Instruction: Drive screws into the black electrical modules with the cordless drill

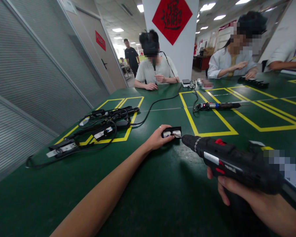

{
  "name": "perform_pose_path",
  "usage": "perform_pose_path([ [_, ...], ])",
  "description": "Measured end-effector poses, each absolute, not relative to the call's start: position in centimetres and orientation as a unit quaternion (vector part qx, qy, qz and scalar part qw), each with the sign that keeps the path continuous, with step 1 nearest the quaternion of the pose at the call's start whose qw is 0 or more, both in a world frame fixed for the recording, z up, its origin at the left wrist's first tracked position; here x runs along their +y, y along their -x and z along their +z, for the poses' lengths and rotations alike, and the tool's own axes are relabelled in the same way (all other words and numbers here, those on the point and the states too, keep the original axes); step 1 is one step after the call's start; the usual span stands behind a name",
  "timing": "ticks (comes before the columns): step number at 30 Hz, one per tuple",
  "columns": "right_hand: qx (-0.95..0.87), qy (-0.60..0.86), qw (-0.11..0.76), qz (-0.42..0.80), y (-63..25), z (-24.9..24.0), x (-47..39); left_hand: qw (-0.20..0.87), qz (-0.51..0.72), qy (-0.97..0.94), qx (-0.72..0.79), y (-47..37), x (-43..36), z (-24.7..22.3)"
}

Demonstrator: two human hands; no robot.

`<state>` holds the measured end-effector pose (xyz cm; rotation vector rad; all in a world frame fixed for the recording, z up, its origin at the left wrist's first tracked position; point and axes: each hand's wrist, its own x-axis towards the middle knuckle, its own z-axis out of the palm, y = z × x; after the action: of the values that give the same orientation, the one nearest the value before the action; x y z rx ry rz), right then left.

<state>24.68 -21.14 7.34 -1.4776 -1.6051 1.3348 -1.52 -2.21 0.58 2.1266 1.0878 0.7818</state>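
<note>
On the green table ahead, my left hand [158, 138] grips a small black casing [178, 128] between thumb and fingers. Two white pieces show inside it. My right hand [246, 194] is wrapped round the handle of a black power drill [227, 158] with red switches. The drill points left, its nose close by the casing's right end, and a thin bit seems to reach over the white pieces. Whether the bit touches a screw is too small to tell. The lower handle is dark and partly hidden.
Black power strips with cables [111, 128] lie within yellow tape at the left. A corded electric screwdriver [218, 105] lies at the back right. Opposite, one person [160, 70] holds an upright screwdriver; another [233, 65] handles a black strip [254, 82]. A cable [151, 107] crosses the table.
</note>
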Motion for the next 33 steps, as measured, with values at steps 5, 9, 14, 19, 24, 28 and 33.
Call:
perform_pose_path([
  [5, -0.588, 0.604, 0.269, 0.466, -23.1, 7.4, -21.9, 0.311, 0.301, -0.804, 0.407, 1.6, -2.1, 0.5],
  [9, -0.612, 0.567, 0.338, 0.434, -21.7, 7.6, -22.0, 0.311, 0.296, -0.807, 0.406, 1.7, -1.9, 0.3],
  [14, -0.609, 0.558, 0.361, 0.433, -21.3, 7.8, -21.9, 0.309, 0.286, -0.809, 0.411, 1.9, -2.0, 0.5],
  [19, -0.561, 0.565, 0.377, 0.474, -21.0, 6.5, -21.6, 0.306, 0.289, -0.811, 0.407, 1.9, -1.9, 0.5],
  [24, -0.568, 0.573, 0.357, 0.471, -21.3, 5.6, -21.4, 0.302, 0.283, -0.816, 0.404, 1.9, -1.9, 0.5],
  [28, -0.592, 0.572, 0.351, 0.447, -21.8, 6.8, -21.6, 0.298, 0.280, -0.816, 0.408, 2.0, -1.9, 0.5],
  [33, -0.569, 0.586, 0.347, 0.460, -22.0, 7.7, -21.6, 0.297, 0.287, -0.817, 0.403, 2.0, -1.8, 0.2],
])
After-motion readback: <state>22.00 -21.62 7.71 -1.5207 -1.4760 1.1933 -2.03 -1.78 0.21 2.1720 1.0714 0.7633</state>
